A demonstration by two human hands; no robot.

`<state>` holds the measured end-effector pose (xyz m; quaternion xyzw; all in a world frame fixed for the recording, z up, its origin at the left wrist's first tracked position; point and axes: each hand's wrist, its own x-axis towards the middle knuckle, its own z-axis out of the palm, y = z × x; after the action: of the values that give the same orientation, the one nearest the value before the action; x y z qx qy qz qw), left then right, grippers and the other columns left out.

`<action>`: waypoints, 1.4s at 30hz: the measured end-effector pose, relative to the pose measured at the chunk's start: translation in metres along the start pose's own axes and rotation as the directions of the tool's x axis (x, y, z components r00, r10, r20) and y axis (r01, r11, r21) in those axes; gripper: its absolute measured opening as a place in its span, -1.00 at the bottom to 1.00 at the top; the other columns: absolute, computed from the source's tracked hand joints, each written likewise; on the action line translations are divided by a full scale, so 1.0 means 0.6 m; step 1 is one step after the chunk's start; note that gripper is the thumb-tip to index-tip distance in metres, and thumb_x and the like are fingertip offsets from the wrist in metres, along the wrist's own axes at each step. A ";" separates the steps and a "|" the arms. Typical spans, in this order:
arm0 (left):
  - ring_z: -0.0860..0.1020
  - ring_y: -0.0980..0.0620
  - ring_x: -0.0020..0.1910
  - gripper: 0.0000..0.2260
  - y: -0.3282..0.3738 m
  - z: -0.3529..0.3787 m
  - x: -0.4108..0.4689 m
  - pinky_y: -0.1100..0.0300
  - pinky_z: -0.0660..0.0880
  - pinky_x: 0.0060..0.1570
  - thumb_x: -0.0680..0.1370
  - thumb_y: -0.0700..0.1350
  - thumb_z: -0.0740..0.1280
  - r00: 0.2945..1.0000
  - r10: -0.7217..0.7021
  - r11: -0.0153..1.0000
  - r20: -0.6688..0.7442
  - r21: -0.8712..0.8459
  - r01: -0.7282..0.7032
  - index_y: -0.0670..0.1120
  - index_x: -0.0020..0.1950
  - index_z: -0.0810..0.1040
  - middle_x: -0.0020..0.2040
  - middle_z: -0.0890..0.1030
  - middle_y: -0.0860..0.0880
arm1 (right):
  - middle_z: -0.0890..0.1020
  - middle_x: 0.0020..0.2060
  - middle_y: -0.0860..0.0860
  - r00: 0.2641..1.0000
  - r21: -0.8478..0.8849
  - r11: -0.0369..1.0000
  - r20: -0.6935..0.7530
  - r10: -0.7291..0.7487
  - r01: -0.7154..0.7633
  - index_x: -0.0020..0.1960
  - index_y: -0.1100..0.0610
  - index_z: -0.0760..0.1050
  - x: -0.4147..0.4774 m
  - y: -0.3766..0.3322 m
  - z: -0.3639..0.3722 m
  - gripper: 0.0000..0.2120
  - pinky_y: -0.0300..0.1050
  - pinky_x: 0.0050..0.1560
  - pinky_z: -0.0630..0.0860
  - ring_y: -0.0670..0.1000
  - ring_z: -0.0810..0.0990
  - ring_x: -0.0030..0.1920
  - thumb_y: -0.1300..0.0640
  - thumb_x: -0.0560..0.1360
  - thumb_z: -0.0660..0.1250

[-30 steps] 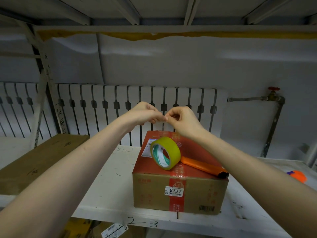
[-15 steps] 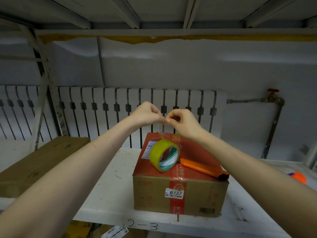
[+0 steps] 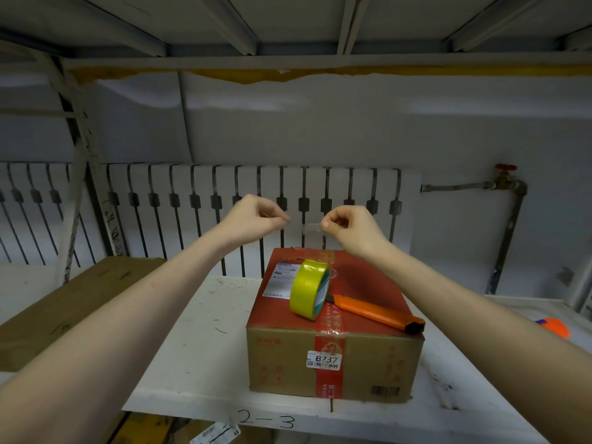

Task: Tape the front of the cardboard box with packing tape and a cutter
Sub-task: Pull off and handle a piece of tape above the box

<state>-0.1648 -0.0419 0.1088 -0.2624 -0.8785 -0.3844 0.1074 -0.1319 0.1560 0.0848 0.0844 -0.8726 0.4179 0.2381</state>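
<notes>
A cardboard box point(image 3: 282, 363) with a red top and a red strip down its front stands on the white shelf point(image 3: 192, 363). On its top a yellow tape roll point(image 3: 308, 290) stands on edge beside an orange cutter point(image 3: 371, 310) with a black end. Both my hands hover above the box's far edge, a short gap between them. My right hand point(image 3: 350, 227) pinches a short clear tape strip point(image 3: 311, 226) that points toward my left hand. My left hand point(image 3: 256, 219) has thumb and finger pinched together; nothing shows between them.
A flattened brown cardboard sheet point(image 3: 64, 302) lies on the shelf at the left. An orange object point(image 3: 555, 326) sits at the far right. A white radiator point(image 3: 179, 206) and a pipe with a red valve point(image 3: 506, 179) run along the back wall. Another shelf hangs close overhead.
My hands were touching fingertip to fingertip; they have now pulled apart sideways, and the clear strip shows at the right hand. The tape roll looks turned more edge-on.
</notes>
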 end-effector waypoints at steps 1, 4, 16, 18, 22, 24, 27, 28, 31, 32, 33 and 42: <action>0.54 0.11 0.07 -0.81 0.005 0.006 -0.002 0.17 0.43 0.11 0.51 -0.10 0.36 0.999 0.011 1.000 0.033 -0.015 -0.010 -0.10 0.09 0.64 0.03 0.62 0.03 | 0.55 -0.32 -0.06 1.000 0.014 1.000 0.003 0.004 -0.004 -0.17 0.12 0.58 0.000 -0.001 0.002 -0.89 -0.15 -0.16 0.44 -0.06 0.50 -0.25 0.18 0.52 0.32; 0.59 0.08 -0.01 -0.81 0.011 0.032 -0.001 0.11 0.53 0.09 0.49 -0.06 0.39 0.999 0.040 0.999 0.013 0.002 -0.040 -0.11 0.04 0.65 -0.06 0.65 0.01 | 0.53 -0.37 -0.09 1.000 0.027 1.000 0.012 -0.013 0.013 -0.14 0.15 0.60 -0.003 -0.010 0.009 -0.90 -0.28 -0.26 0.39 -0.14 0.46 -0.32 0.19 0.51 0.32; 0.59 0.07 -0.17 -0.93 0.000 0.052 -0.003 0.11 0.55 -0.10 0.50 -0.12 0.40 0.990 0.065 0.997 -0.127 -0.032 -0.069 -0.06 -0.17 0.65 -0.23 0.65 0.00 | 0.62 -0.37 -0.04 0.994 -0.159 0.984 -0.059 -0.096 0.086 -0.28 0.03 0.63 -0.009 0.001 0.018 -0.90 -0.09 -0.18 0.55 -0.07 0.56 -0.31 0.08 0.41 0.46; 0.60 0.09 -0.09 -0.90 -0.007 0.054 -0.010 0.21 0.50 -0.11 0.52 -0.09 0.37 0.994 0.019 0.986 -0.108 -0.164 -0.037 -0.06 -0.01 0.63 -0.08 0.65 -0.02 | 0.63 -0.37 -0.04 0.993 -0.123 0.989 -0.079 -0.087 0.076 -0.26 0.06 0.66 -0.010 0.000 0.015 -0.91 -0.11 -0.19 0.54 -0.08 0.57 -0.31 0.08 0.40 0.47; 0.57 0.11 0.03 -0.59 -0.029 0.080 -0.050 0.18 0.50 0.01 0.50 0.18 0.28 0.947 -0.245 0.896 0.209 -0.325 0.304 -0.01 0.25 0.42 0.15 0.56 0.00 | 0.68 -0.27 0.00 0.998 -0.009 1.000 -0.066 -0.016 0.015 -0.19 0.11 0.68 -0.011 0.003 0.015 -0.93 -0.07 -0.03 0.58 -0.04 0.64 -0.16 0.12 0.41 0.45; 0.55 0.13 0.02 -0.69 -0.039 0.110 -0.073 0.25 0.49 -0.03 0.47 0.13 0.37 0.892 -0.259 0.904 0.371 -0.231 0.359 0.03 0.13 0.45 0.06 0.57 0.05 | 0.69 -0.24 0.00 0.998 0.052 0.999 -0.058 0.004 -0.001 -0.17 0.10 0.68 -0.014 0.003 0.016 -0.94 -0.07 0.00 0.57 -0.04 0.64 -0.13 0.13 0.41 0.45; 0.58 0.06 0.09 -0.73 -0.047 0.148 -0.089 0.13 0.48 0.17 0.37 -0.04 0.52 0.895 -0.245 0.873 0.373 -0.316 0.371 0.05 0.02 0.58 0.04 0.65 0.05 | 0.69 -0.23 -0.02 0.999 0.094 0.995 -0.027 -0.018 0.020 -0.15 0.09 0.68 -0.030 -0.001 0.014 -0.94 -0.06 0.02 0.58 -0.04 0.65 -0.11 0.12 0.42 0.45; 0.59 0.06 0.08 -0.75 -0.046 0.154 -0.092 0.11 0.48 0.18 0.38 -0.08 0.52 0.905 -0.247 0.855 0.348 -0.362 0.372 0.04 0.02 0.59 0.03 0.66 0.05 | 0.69 -0.21 -0.02 0.999 0.102 0.994 -0.011 -0.030 0.031 -0.14 0.10 0.68 -0.039 -0.002 0.011 -0.93 -0.07 0.03 0.58 -0.06 0.65 -0.10 0.12 0.42 0.44; 0.62 0.05 0.02 -0.84 -0.030 0.154 -0.103 0.22 0.51 0.02 0.46 -0.14 0.44 0.927 -0.223 0.802 0.301 -0.484 0.350 -0.01 0.01 0.59 -0.04 0.67 0.03 | 0.70 -0.18 -0.04 0.997 0.128 0.989 0.020 -0.077 0.074 -0.09 0.11 0.67 -0.074 -0.004 0.001 -0.91 -0.15 0.00 0.57 -0.11 0.65 -0.08 0.12 0.44 0.42; 0.63 0.03 0.01 -0.86 -0.022 0.152 -0.108 0.20 0.51 0.03 0.47 -0.14 0.43 0.933 -0.197 0.787 0.301 -0.519 0.334 -0.03 0.01 0.60 -0.06 0.69 0.01 | 0.70 -0.17 -0.04 0.995 0.132 0.987 0.023 -0.094 0.090 -0.08 0.12 0.67 -0.086 -0.003 -0.003 -0.90 -0.17 -0.01 0.57 -0.12 0.65 -0.09 0.13 0.45 0.42; 0.64 0.03 0.00 -0.88 -0.013 0.149 -0.114 0.18 0.52 0.07 0.48 -0.12 0.42 0.936 -0.173 0.773 0.307 -0.546 0.322 -0.04 0.01 0.60 -0.08 0.70 -0.01 | 0.70 -0.17 -0.03 0.992 0.126 0.985 0.027 -0.120 0.115 -0.06 0.13 0.67 -0.099 -0.001 -0.006 -0.89 -0.17 -0.02 0.58 -0.12 0.65 -0.09 0.14 0.45 0.41; 0.65 -0.03 -0.10 -0.82 0.056 0.145 -0.163 0.07 0.57 0.03 0.41 -0.30 0.44 0.913 -0.130 0.652 0.386 -0.660 0.372 -0.12 -0.03 0.60 -0.15 0.68 -0.08 | 0.70 -0.03 -0.03 0.903 -0.271 0.861 0.134 -0.409 0.430 0.03 0.08 0.65 -0.205 -0.008 -0.048 -0.73 0.00 0.03 0.61 -0.10 0.64 0.02 -0.04 0.47 0.29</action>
<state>-0.0636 0.0035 0.0321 -0.2133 -0.6894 -0.6639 -0.1961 -0.0129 0.1689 0.0439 0.2509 -0.8936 0.2183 0.3016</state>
